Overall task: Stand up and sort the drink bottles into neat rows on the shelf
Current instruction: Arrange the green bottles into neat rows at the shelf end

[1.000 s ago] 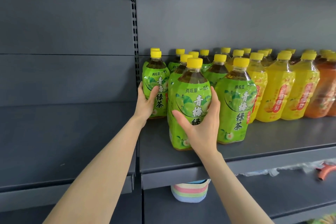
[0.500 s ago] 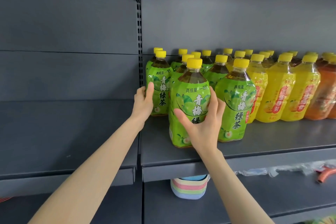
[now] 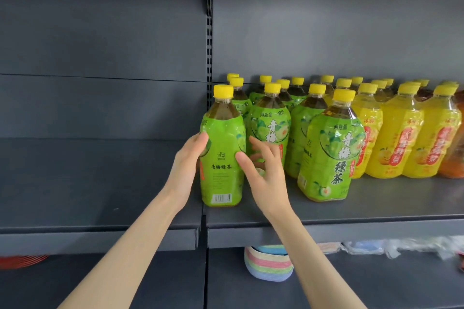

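Green rows (image 3: 270, 128) mostly stood on the shelf (image 3: 376, 208), but its left-edge bottle (image 3: 222, 153), left fingers (image 3: 202, 138) gripping, right fingers (image 3: 263, 148) spread, seemed misfaced.

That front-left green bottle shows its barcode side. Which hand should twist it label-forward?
Left, probably. The left hand grips the green bottle round its side, while the right hand is spread open, only its thumb against it.

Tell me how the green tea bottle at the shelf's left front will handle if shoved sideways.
Probably heavy: the green tea bottle looks full to the neck. Tall and narrow-based, it may tip if pushed high. Its glossy wrap could slip under the left hand.
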The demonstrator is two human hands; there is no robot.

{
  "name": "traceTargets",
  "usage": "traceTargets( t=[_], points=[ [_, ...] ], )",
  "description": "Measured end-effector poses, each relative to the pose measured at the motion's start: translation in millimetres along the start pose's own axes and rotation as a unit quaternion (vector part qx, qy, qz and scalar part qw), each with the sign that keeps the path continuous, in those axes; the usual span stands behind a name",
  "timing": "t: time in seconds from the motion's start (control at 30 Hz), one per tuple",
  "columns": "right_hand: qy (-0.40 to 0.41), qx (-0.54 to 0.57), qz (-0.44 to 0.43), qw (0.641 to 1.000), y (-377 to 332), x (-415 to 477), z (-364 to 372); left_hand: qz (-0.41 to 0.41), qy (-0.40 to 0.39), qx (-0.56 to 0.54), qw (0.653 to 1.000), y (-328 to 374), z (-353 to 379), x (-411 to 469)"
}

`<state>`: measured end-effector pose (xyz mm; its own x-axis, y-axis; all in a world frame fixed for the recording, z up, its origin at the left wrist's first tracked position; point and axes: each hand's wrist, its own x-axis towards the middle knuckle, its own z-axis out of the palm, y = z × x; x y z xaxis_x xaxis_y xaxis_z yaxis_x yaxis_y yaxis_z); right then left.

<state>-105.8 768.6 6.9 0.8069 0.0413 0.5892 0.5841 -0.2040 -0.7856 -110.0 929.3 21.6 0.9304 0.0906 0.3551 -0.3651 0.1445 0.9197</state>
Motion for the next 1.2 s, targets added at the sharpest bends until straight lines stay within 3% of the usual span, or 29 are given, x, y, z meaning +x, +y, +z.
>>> traceTargets(
  t=[0.23, 0.37, 0.5, 0.67, 0.87, 1.2],
  points=[
    [0.026, 0.026, 0.022, 0.999, 4.3, 10.0, -6.5, 0.021, 0.034, -0.002, 0.999, -8.0, -3.7, -1.4],
    [0.000, 0.046, 0.034, 0.998, 5.9, 5.0, -3.7, 0.039, 0.064, 0.057, 0.996, -8.8, 6.2, 0.6],
    [0.010, 0.015, 0.032, 0.999, 8.9, 3.7, -5.2, 0.025, 0.024, 0.105, 0.994, -10.3, 13.1, 3.7],
    [0.023, 0.005, 0.031, 0.999, 10.1, 8.2, -9.7, -0.003, -0.018, 0.048, 0.999, -12.8, 6.2, 8.7],
    [0.151, -0.119, -0.017, 0.981, 16.5, 11.5, -18.0, 0.027, 0.028, 0.130, 0.991, -16.5, 8.9, 12.4],
    [0.058, -0.218, 0.035, 0.974, 25.8, 40.1, -15.9, 0.033, 0.031, 0.144, 0.989, -20.6, 10.3, 24.8]
  ],
)
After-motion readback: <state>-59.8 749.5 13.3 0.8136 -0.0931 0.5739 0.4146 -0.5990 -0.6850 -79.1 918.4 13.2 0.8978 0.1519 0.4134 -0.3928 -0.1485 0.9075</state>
